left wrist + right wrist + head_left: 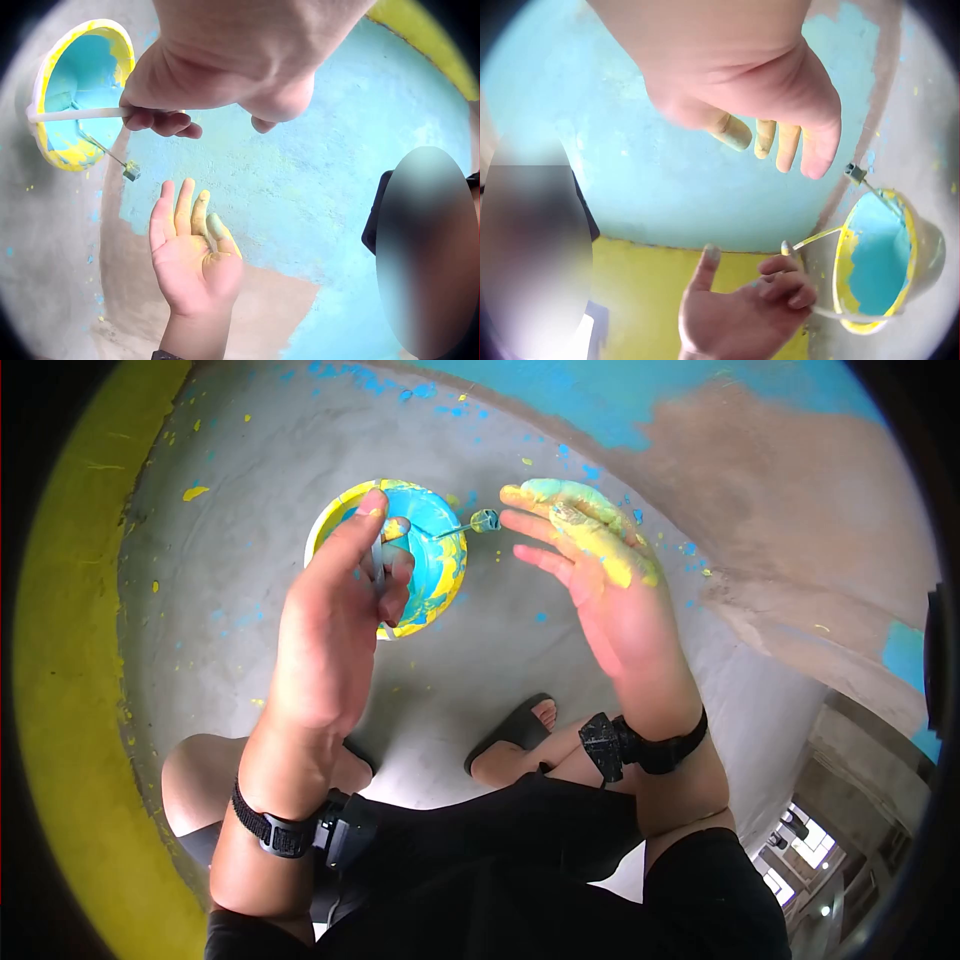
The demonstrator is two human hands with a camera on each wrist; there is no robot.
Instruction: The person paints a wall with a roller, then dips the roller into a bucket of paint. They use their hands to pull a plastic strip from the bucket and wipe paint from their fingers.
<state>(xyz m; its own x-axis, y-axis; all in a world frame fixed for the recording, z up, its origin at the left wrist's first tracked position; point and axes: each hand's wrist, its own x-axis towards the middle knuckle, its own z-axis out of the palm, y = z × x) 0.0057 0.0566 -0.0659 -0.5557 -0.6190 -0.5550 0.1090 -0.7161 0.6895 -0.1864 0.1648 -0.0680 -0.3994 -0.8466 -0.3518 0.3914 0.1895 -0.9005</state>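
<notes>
My left hand [335, 595] holds the pale handle [82, 115] of a paint bucket [456, 565], its fingers curled round it. Blue paint [877, 259] coats the inside of the bucket, and the rim is smeared yellow. A thin-stemmed tool [484, 520] leans out over the rim, its small blocky end stained with paint; its lower part is hidden inside. Right of the bucket, my right hand [605, 550] is raised with fingers extended, apart from the tool. Yellow and greenish paint covers its thumb side and fingers, and it holds nothing.
The grey floor [430, 680] is spotted with blue and yellow paint. A yellow wall band [70, 660] stands at the left. Beyond my right hand is a wall partly painted blue [600, 405], with a bare brown patch [760, 470]. My sandalled foot [515, 735] is below the bucket.
</notes>
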